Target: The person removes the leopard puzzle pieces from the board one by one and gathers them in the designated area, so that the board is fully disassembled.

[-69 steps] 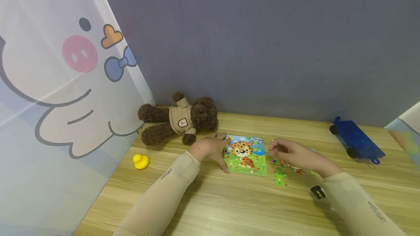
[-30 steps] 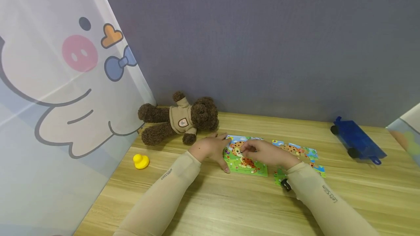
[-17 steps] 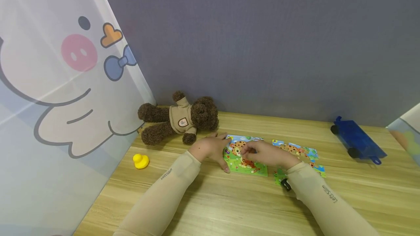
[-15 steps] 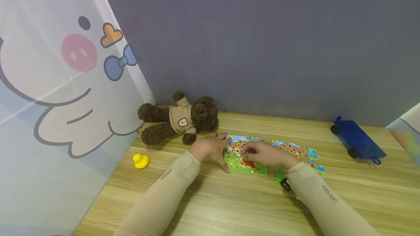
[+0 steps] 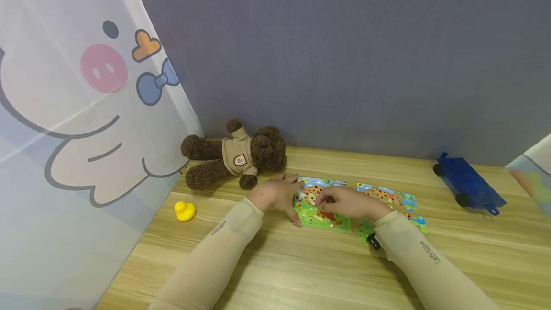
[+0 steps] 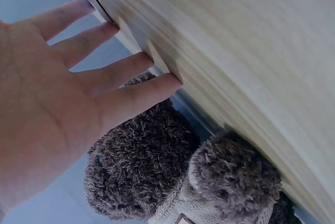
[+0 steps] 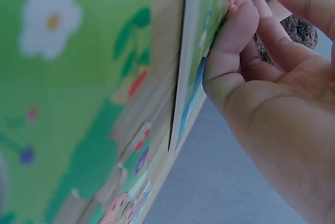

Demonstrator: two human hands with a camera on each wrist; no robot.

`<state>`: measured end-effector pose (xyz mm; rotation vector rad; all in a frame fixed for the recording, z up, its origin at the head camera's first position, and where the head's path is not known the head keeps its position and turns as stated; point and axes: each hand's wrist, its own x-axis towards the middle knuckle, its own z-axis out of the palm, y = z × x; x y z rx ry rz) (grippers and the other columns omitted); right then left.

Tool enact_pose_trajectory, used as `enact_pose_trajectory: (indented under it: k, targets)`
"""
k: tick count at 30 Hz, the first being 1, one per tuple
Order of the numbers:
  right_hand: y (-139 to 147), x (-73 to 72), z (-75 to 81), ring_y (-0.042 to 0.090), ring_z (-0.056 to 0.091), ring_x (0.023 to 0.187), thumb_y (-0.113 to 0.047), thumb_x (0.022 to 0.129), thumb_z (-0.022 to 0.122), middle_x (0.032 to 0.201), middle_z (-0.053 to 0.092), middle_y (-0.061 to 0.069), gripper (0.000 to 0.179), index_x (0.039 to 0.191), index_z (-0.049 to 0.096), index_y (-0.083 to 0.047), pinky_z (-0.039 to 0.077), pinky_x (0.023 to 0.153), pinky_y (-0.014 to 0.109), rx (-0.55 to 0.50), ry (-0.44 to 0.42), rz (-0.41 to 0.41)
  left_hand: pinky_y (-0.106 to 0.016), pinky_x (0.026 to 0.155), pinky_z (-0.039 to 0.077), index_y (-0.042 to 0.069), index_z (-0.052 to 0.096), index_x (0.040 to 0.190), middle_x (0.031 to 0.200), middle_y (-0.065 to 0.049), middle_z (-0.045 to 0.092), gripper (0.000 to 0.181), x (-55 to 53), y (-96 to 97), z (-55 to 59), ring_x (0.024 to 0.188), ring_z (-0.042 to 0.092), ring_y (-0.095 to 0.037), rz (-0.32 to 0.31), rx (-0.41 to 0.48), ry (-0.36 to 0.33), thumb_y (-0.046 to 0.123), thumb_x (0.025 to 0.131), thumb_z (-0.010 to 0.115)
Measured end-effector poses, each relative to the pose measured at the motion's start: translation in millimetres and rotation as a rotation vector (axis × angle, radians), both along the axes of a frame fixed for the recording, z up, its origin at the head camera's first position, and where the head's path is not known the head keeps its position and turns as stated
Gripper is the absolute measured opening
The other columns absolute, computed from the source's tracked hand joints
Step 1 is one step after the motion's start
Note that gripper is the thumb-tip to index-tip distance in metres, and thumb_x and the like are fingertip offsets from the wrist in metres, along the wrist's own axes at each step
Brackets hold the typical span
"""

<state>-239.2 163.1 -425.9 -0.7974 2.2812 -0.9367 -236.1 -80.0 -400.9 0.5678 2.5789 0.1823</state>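
A square jigsaw puzzle board [image 5: 305, 216] with a spotted leopard cub on a green and blue scene lies flat on the table. My left hand [image 5: 281, 196] rests at its left side, fingers spread; in the left wrist view the fingers are straight, with their tips at the tabletop. Over the middle of the board, my right hand [image 5: 346, 201] has its thumb and fingers curled together, pinching a small puzzle piece that the fingers mostly hide. Several loose puzzle pieces [image 5: 389, 197] lie right of the board, partly covered by the right forearm.
A brown teddy bear [image 5: 236, 159] in a beige top lies behind the left hand. A yellow rubber duck [image 5: 185, 211] stands at the left. A blue wheeled toy wagon [image 5: 469, 183] is at the back right. A grey panel [image 5: 344, 61] closes off the table's back.
My right hand has moved left from the loose pieces to the board's middle, and has stayed almost still there for the last second. The left hand has kept its place.
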Motion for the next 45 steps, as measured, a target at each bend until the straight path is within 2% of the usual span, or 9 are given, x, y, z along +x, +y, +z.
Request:
enact_pose_trajectory:
  k: [5,12,32,39,45]
  targets:
    - [0.1,-0.2,0.4,0.016,0.062,0.086,-0.02,0.109,0.059,0.107,0.072,0.004,0.017,0.12,0.07,-0.011,0.055,0.082,0.034,-0.005,-0.028,-0.009,-0.065,0.133,0.025,0.027,0.025,0.172,0.183,0.0,0.01,0.124,0.6,0.2,1.4,0.168,0.01,-0.045,0.005,0.004,-0.002,0.062,0.075,0.093]
    - [0.3,0.0,-1.1,0.016,0.058,0.081,-0.02,0.108,0.064,0.098,0.066,0.004,0.017,0.12,0.069,-0.009,0.053,0.078,0.032,-0.027,-0.066,-0.013,-0.065,0.133,0.026,0.026,0.024,0.172,0.183,0.0,0.01,0.124,0.6,0.5,1.3,0.168,0.01,-0.045,-0.001,-0.001,0.0,0.062,0.075,0.092]
    - [-0.2,1.3,-0.3,0.015,0.056,0.083,-0.016,0.104,0.07,0.097,0.061,0.004,0.014,0.114,0.067,-0.007,0.051,0.074,0.028,-0.071,-0.051,0.018,-0.064,0.133,0.026,0.025,0.025,0.172,0.183,0.0,0.011,0.123,3.1,1.6,2.6,0.168,0.011,-0.044,0.003,-0.004,-0.002,0.061,0.076,0.093]
    - [1.3,1.4,-0.6,0.02,0.064,0.084,-0.012,0.106,0.065,0.098,0.067,0.01,0.016,0.118,0.064,-0.002,0.057,0.078,0.033,-0.125,-0.113,0.052,-0.064,0.133,0.027,0.025,0.025,0.172,0.183,0.0,0.012,0.125,1.6,0.9,1.2,0.168,0.013,-0.044,0.001,-0.002,0.004,0.062,0.074,0.093]
    - [3.6,0.6,-0.5,0.02,0.067,0.093,-0.012,0.108,0.062,0.103,0.07,0.012,0.016,0.118,0.063,0.001,0.058,0.082,0.032,-0.138,-0.108,0.07,-0.063,0.133,0.027,0.025,0.024,0.173,0.183,0.0,0.011,0.125,0.8,1.0,0.9,0.168,0.012,-0.044,-0.001,-0.002,0.002,0.062,0.075,0.093]
